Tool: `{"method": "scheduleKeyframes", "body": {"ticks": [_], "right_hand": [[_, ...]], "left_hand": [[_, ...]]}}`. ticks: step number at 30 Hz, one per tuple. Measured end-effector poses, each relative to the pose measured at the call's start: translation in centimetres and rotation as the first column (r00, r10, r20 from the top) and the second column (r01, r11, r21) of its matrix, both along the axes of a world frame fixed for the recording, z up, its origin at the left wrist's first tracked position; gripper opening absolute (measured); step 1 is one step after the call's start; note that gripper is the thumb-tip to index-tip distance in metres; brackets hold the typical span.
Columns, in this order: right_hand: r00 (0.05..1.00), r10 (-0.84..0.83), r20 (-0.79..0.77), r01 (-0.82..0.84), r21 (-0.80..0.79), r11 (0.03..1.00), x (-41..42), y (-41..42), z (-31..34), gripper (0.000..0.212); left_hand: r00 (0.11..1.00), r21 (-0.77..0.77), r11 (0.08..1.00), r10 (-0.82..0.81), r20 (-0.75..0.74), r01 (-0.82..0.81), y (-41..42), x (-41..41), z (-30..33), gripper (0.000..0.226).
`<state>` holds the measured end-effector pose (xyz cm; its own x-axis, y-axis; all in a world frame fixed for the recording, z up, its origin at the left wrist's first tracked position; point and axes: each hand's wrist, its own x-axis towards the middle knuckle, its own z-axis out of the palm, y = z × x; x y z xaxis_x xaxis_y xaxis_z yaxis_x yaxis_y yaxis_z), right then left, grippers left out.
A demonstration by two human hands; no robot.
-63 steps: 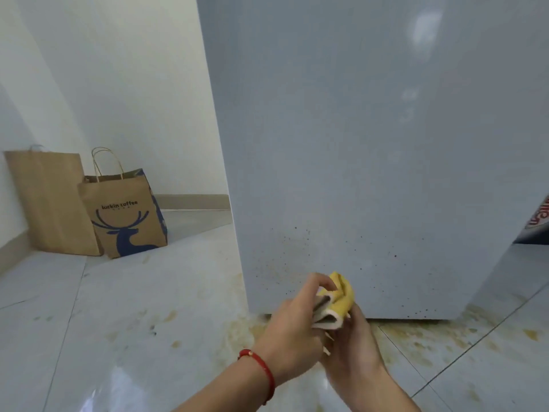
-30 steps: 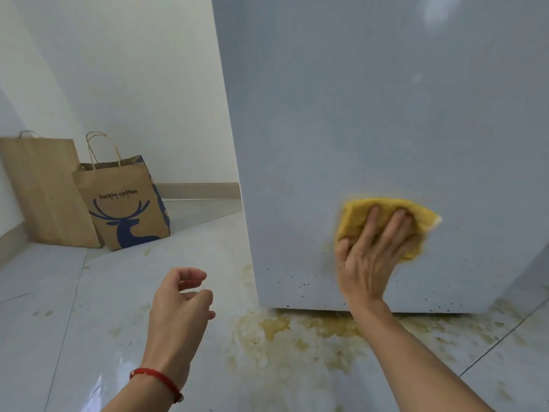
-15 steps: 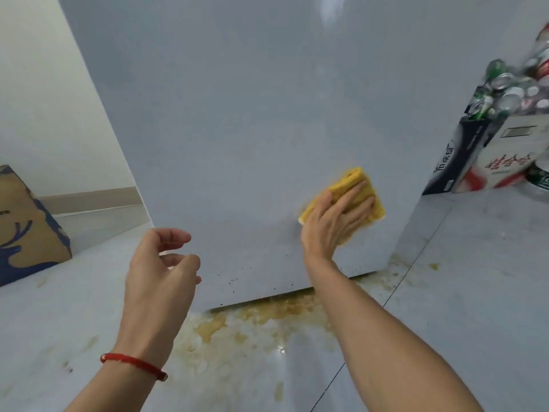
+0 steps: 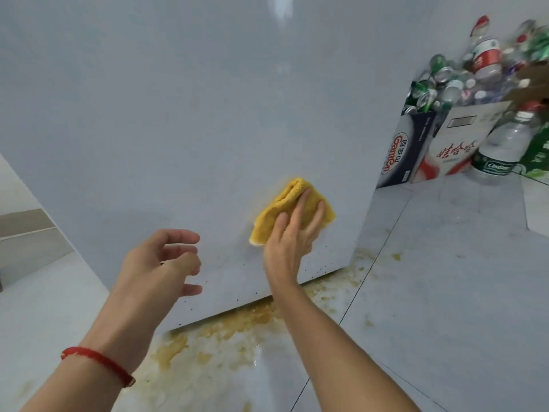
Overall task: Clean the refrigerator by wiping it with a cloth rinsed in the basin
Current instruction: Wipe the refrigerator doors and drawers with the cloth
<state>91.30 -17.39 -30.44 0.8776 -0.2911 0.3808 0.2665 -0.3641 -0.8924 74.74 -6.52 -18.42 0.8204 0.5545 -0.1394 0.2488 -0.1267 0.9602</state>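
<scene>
Head view. The right hand [image 4: 292, 233] lay flat against the lower side panel of the refrigerator [image 4: 184, 120], its fingers [image 4: 300, 203] straight and spread, pressing a folded yellow cloth [image 4: 285, 206] to the panel; the fingers were extended rather than curled, so the cloth was held by pressure against the surface, not pinched. The cloth's long axis ran from about 7 o'clock to 1 o'clock, roughly in line with the forearm, and its folded edge pointed toward 12 o'clock.

The relation that mattered: a scatter of dark specks [image 4: 246, 281] lay on the panel toward 6 to 7 o'clock from the cloth, between it and the refrigerator's bottom edge, and partly under the heel of the right hand. A wiping stroke would probably need to travel down toward that band, keeping flat pressure so that the cloth did not slip out from under the fingers.

The left hand [image 4: 162, 263], wearing a red wrist cord [image 4: 98, 364], hung in the air at 9 o'clock from the cloth, near the panel and holding nothing, its fingers loosely curled. The right hand was thus the nearer one and the working one.

Yellow-brown spill stains [image 4: 225, 325] spread on the tiled floor [image 4: 445, 278] just below the bottom edge. At 2 o'clock, well apart, stood cartons [image 4: 427, 147] heaped with cans and plastic bottles [image 4: 502, 150]. No basin was in view.
</scene>
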Motion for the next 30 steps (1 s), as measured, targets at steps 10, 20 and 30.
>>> {"method": "scheduleKeyframes", "body": {"ticks": [10,20,30], "right_hand": [[0.92,-0.149,-0.363,0.297,0.396,0.869,12.8,-10.7,-2.1,0.066],[0.934,0.354,-0.054,-0.357,-0.062,0.932,-7.8,6.6,-1.7,0.066],[0.991,0.077,0.108,-0.051,-0.227,0.972,-5.6,7.4,-2.8,0.073]], "left_hand": [[0.986,0.021,0.998,0.065,-0.154,-0.063,3.9,-1.6,-2.6,0.014],[0.944,0.099,0.994,-0.015,-0.331,0.051,3.3,-2.9,-4.5,0.015],[0.897,0.15,0.987,0.119,-0.425,-0.06,10.3,-10.0,-4.5,0.015]]}}
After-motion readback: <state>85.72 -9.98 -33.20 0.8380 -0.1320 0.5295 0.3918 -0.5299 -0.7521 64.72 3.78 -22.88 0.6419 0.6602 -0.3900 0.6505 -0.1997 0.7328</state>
